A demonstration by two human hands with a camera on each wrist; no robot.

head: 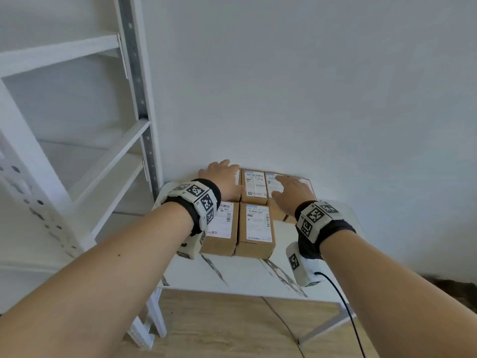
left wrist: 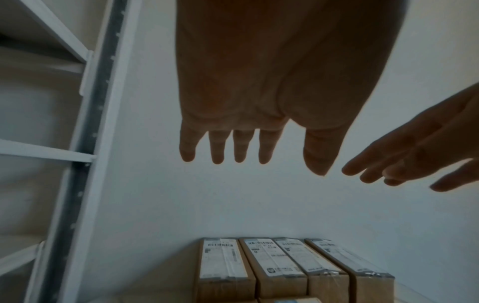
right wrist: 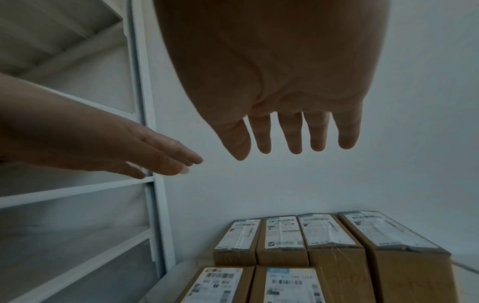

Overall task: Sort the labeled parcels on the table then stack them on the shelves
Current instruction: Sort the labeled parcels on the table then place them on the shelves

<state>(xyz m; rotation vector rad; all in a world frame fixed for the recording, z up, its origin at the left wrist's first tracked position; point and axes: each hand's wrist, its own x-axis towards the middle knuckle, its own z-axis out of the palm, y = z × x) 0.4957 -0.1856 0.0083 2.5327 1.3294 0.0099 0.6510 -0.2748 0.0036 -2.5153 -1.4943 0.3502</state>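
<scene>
Several brown cardboard parcels with white labels lie flat in two rows on the small white table (head: pixel 240 272) against the wall. The front row shows two parcels (head: pixel 255 229) side by side. The back row of parcels (left wrist: pixel 274 264) runs along the wall, also seen as parcels (right wrist: pixel 324 233) in the right wrist view. My left hand (head: pixel 222 177) hovers over the back-left parcel, fingers straight and spread, holding nothing. My right hand (head: pixel 291 192) hovers over the back-right parcels, fingers extended, also empty. Both palms (left wrist: pixel 259 143) (right wrist: pixel 290 133) face down above the boxes.
A white metal shelving unit (head: pixel 85 156) with bare shelves stands left of the table, its perforated upright (head: pixel 144 130) close to the table corner. A white wall rises behind. A black cable (head: pixel 343 306) hangs from my right wrist over the wooden floor (head: pixel 232 326).
</scene>
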